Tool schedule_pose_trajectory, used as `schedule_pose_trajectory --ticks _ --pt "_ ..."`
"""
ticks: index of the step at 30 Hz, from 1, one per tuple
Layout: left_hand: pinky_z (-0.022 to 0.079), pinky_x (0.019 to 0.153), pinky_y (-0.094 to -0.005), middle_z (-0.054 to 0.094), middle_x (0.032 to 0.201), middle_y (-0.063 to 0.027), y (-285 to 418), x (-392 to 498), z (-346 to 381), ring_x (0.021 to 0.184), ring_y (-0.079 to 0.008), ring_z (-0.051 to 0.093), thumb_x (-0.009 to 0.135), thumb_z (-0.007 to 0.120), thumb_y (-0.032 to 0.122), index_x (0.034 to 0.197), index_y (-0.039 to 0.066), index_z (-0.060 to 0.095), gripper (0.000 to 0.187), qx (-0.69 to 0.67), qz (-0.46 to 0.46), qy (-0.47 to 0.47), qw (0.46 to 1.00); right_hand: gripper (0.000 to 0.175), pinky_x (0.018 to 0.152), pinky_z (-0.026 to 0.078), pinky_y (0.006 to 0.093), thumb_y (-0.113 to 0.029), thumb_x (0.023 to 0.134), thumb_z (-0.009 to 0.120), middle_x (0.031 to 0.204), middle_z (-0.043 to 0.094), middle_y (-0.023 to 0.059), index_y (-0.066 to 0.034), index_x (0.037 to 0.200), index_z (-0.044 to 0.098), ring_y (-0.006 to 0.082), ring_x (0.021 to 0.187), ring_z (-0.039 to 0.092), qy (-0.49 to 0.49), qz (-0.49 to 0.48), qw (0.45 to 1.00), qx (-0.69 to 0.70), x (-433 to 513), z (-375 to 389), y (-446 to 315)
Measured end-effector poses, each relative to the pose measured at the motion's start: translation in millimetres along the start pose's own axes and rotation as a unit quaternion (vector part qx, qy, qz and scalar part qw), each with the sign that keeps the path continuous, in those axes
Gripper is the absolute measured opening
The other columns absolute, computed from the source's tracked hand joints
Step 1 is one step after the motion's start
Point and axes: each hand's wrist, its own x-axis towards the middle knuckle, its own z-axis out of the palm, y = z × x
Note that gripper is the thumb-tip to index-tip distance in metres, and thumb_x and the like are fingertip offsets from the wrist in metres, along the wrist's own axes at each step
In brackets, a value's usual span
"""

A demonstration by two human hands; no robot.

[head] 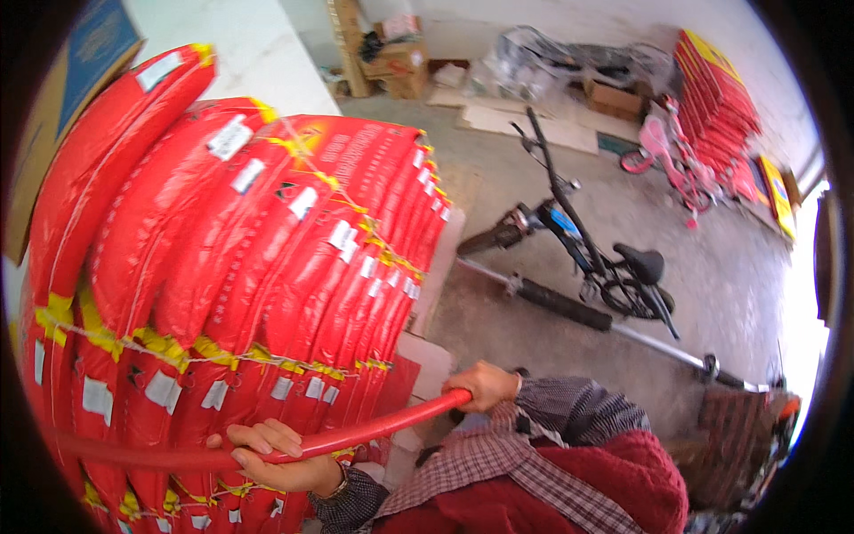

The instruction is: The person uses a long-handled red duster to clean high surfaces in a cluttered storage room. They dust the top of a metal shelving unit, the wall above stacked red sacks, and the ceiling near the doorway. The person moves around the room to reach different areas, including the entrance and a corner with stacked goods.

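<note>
A long, smooth red pole [380, 426] runs from the lower middle of the view to the left rim, in front of a tall stack of filled red sacks [233, 267]. My right hand [486, 387] is closed around its near end. Farther left along the pole, my left hand [283, 457] has its fingers and thumb around the shaft. The sacks have yellow ends, white labels and stitched seams. The pole's far end blurs at the left rim, so whether it touches the sacks cannot be told.
Right of the stack, a small black bicycle-like vehicle [567, 227] stands on the concrete floor, beside a long metal bar with a black sleeve [564, 304]. A pink child's bike [660, 143] and more red sacks [717, 100] are by the far wall, near cardboard boxes [400, 67].
</note>
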Motion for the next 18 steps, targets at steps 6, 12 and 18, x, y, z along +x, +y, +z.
schedule_pose_trajectory --ticks 6,12,18 --pt "0.024 0.042 -0.0183 0.035 0.072 0.0003 -2 -33 35 0.044 -0.0054 0.028 0.097 0.037 0.02 0.12 0.002 0.036 0.03 -0.051 0.011 -0.121 0.991 0.023 0.06 0.049 0.0413 -0.022 0.071 0.068 0.074 0.064 0.0101 -0.0129 0.091 0.062 0.0313 0.068 0.062 0.091 0.032 0.995 0.013 -32 -15 10" --pt "0.027 0.042 -0.0206 0.037 0.072 -0.0018 0 -74 86 0.042 -0.008 0.03 0.094 0.04 0.024 0.122 0.001 0.033 0.037 -0.064 0.057 -0.187 0.979 0.02 0.06 0.05 0.04 -0.022 0.072 0.068 0.076 0.064 0.0089 -0.013 0.089 0.061 0.0315 0.07 0.063 0.184 0.058 0.981 0.037 -79 -22 22" --pt "0.028 0.043 -0.0221 0.038 0.072 -0.0032 -12 -121 143 0.043 -0.0092 0.033 0.092 0.042 0.024 0.129 -0.002 0.03 0.047 -0.135 0.054 -0.255 0.956 0.02 0.061 0.05 0.0404 -0.018 0.07 0.068 0.076 0.064 0.0096 -0.0122 0.089 0.062 0.0319 0.07 0.063 0.276 0.092 0.956 0.043 -132 -41 34"
